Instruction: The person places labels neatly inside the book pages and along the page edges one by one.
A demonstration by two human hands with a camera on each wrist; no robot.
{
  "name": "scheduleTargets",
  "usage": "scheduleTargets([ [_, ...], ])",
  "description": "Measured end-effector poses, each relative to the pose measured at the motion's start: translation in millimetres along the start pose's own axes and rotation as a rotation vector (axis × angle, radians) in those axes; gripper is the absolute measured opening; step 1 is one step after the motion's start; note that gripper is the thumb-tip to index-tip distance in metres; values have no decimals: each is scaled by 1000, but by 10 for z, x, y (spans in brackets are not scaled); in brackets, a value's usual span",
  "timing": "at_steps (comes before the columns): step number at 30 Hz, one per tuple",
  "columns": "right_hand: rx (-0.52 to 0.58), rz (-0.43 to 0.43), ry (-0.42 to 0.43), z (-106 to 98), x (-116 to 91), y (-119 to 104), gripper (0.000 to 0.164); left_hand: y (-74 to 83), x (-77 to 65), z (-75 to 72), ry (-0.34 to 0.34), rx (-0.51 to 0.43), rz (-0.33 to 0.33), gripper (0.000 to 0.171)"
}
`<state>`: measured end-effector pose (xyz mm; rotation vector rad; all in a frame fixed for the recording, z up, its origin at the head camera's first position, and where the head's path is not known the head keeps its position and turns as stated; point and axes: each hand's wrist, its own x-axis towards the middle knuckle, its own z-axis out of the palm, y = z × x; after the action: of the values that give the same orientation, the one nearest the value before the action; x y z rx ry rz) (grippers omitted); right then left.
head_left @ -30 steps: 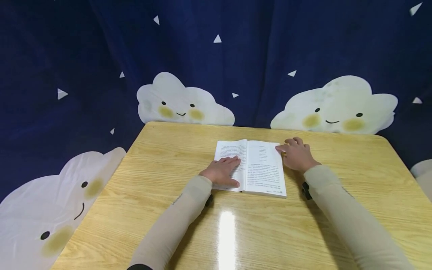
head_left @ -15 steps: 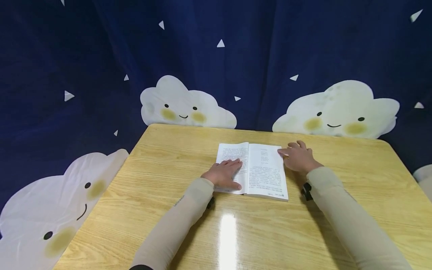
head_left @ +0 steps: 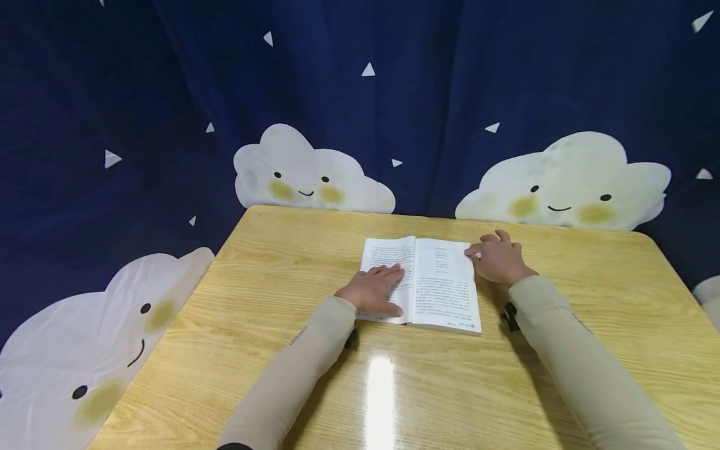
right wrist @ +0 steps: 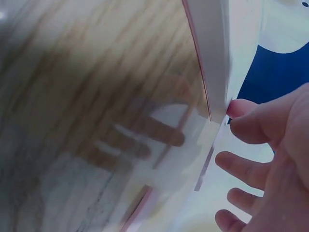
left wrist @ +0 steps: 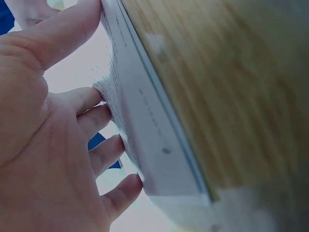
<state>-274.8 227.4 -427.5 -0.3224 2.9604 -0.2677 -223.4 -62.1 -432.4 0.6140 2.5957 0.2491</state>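
An open book (head_left: 444,287) with printed pages lies on the table. My left hand (head_left: 371,289) rests on its left page, fingers spread and thumb near the spine. In the left wrist view, the left fingertips (left wrist: 130,186) meet the printed page (left wrist: 145,130). At the far right corner of the book is my right hand (head_left: 499,258), its index fingertip touching the page edge. The right wrist view shows the thumb (right wrist: 248,129) close by the index finger at the book's corner (right wrist: 219,108), with the other fingers loosely bent off the book.
The wooden table (head_left: 270,275) extends around the book on all sides. Behind it hangs a dark blue curtain (head_left: 315,75) with smiling white clouds. A bright light reflection (head_left: 380,400) lies on the tabletop in front of the book.
The head view has shifted slightly. My left hand stays on the left page. My right index finger stays at the far corner, and a small white patch now shows between it and the thumb.
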Motion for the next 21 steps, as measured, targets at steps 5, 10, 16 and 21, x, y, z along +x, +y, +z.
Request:
scheduleTargets([
  [5,-47,-9,13,11,-53,-3,37,0,5,11,-1,-11,-2,88],
  [10,-49,-25,55,55,-77,8,34,-14,9,27,-5,-19,-3,88],
  [16,-14,-20,39,71,-86,43,35,-3,9,33,-7,-4,0,88],
  [21,-5,-15,11,43,-74,46,43,-13,13,8,0,-8,1,88],
])
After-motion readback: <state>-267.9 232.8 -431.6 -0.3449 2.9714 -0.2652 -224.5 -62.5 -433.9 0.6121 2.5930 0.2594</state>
